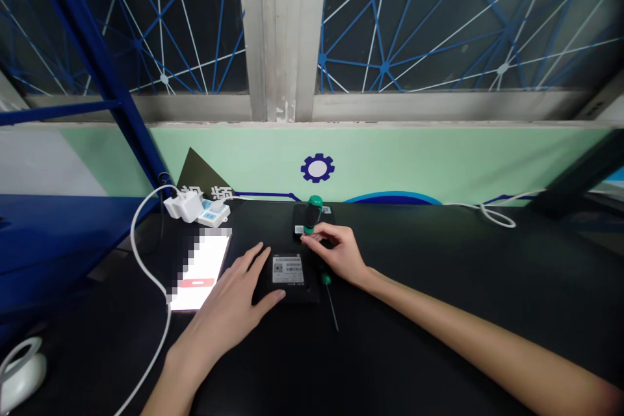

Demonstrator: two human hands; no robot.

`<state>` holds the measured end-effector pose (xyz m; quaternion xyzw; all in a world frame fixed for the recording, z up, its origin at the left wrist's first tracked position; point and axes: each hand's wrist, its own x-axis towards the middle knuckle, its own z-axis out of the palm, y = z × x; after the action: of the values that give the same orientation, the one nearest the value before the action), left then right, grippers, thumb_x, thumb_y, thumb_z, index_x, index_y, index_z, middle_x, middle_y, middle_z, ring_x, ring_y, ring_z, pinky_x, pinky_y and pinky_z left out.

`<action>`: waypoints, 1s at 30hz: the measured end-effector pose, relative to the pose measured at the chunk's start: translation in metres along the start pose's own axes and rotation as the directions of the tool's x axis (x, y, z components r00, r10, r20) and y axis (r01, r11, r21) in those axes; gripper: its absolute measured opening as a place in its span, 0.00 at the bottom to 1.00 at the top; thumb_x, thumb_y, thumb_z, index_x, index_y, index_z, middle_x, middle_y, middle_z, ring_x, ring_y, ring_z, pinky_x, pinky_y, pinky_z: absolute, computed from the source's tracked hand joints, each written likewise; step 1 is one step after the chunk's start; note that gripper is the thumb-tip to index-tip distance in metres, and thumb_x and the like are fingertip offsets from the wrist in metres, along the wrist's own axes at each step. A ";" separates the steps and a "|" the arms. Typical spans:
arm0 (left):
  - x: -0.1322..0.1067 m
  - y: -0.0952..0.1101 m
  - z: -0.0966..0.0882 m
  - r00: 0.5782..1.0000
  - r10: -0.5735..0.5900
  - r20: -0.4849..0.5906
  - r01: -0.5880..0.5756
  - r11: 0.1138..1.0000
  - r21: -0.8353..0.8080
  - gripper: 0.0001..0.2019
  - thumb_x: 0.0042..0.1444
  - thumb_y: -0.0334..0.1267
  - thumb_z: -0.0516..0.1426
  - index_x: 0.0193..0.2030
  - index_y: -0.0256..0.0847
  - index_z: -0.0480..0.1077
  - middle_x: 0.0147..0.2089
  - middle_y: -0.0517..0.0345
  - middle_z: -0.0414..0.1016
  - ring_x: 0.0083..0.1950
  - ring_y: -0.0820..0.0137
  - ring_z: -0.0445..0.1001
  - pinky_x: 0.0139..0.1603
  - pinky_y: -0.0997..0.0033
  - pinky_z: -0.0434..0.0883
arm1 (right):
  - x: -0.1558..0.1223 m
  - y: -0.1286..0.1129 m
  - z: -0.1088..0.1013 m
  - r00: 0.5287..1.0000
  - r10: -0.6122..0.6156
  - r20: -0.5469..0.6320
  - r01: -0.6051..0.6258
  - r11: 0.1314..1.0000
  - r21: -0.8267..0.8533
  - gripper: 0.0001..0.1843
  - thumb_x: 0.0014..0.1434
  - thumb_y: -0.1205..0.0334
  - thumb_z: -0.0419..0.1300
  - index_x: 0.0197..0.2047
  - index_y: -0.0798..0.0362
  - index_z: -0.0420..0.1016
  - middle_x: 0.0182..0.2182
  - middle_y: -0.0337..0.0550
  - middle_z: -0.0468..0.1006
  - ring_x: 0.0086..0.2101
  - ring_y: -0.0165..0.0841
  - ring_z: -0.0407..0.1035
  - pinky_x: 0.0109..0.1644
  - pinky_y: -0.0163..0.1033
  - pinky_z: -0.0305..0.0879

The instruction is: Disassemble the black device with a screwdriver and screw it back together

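A small black box with a white label [288, 273] lies on the black table [414, 312]. My left hand [234, 305] rests flat beside it, fingers stretched out, thumb against its near edge. My right hand [338, 250] is closed in a pinch on the lower part of a green-handled screwdriver [312, 213], which stands upright over the box's far edge. A second black box [298, 220] sits just behind. Another screwdriver with a green handle end [329, 300] lies on the table under my right wrist.
A lit phone [202, 270] lies left of the box, with a white cable [146, 260] running to a white charger and power strip [195, 208] at the back. A white rounded object [22, 377] sits at the near left edge. Another white cable [497, 213] lies at the back right.
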<state>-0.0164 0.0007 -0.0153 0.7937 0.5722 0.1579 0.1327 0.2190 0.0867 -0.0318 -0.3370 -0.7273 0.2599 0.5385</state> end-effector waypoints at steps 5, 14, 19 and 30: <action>0.000 0.004 -0.004 1.000 0.000 0.028 0.001 1.000 -0.004 0.34 0.64 0.61 0.50 0.74 0.57 0.48 0.76 0.58 0.49 0.73 0.52 0.53 0.67 0.48 0.61 | 0.000 0.002 0.001 1.000 0.017 -0.014 -0.016 1.000 0.012 0.13 0.57 0.52 0.68 0.29 0.52 0.77 0.24 0.41 0.78 0.25 0.34 0.74 0.30 0.37 0.72; 0.000 0.003 -0.004 0.999 0.011 0.038 -0.010 1.000 -0.009 0.31 0.64 0.62 0.49 0.72 0.61 0.51 0.76 0.59 0.49 0.73 0.49 0.54 0.64 0.47 0.64 | 0.000 -0.005 -0.003 0.998 -0.010 0.057 0.007 0.999 0.041 0.12 0.63 0.53 0.62 0.38 0.54 0.80 0.30 0.46 0.84 0.29 0.37 0.78 0.35 0.40 0.76; 0.001 0.003 -0.004 0.999 -0.005 0.050 0.006 1.000 -0.003 0.32 0.63 0.63 0.49 0.72 0.62 0.52 0.76 0.60 0.50 0.73 0.48 0.54 0.64 0.44 0.64 | 0.000 -0.004 -0.002 0.999 0.002 0.038 -0.003 0.999 0.040 0.10 0.62 0.54 0.64 0.36 0.52 0.80 0.29 0.45 0.84 0.29 0.37 0.78 0.34 0.39 0.75; 0.001 0.003 -0.004 0.999 -0.009 0.053 0.009 1.000 0.002 0.31 0.63 0.62 0.49 0.71 0.61 0.52 0.76 0.61 0.49 0.73 0.48 0.54 0.65 0.45 0.63 | -0.001 0.000 0.001 1.000 0.011 0.000 -0.011 0.999 0.031 0.12 0.58 0.53 0.67 0.31 0.52 0.76 0.25 0.40 0.78 0.26 0.34 0.74 0.31 0.38 0.73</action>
<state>-0.0149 0.0005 -0.0100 0.7951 0.5724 0.1355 0.1479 0.2182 0.0864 -0.0325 -0.3324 -0.7213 0.2742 0.5423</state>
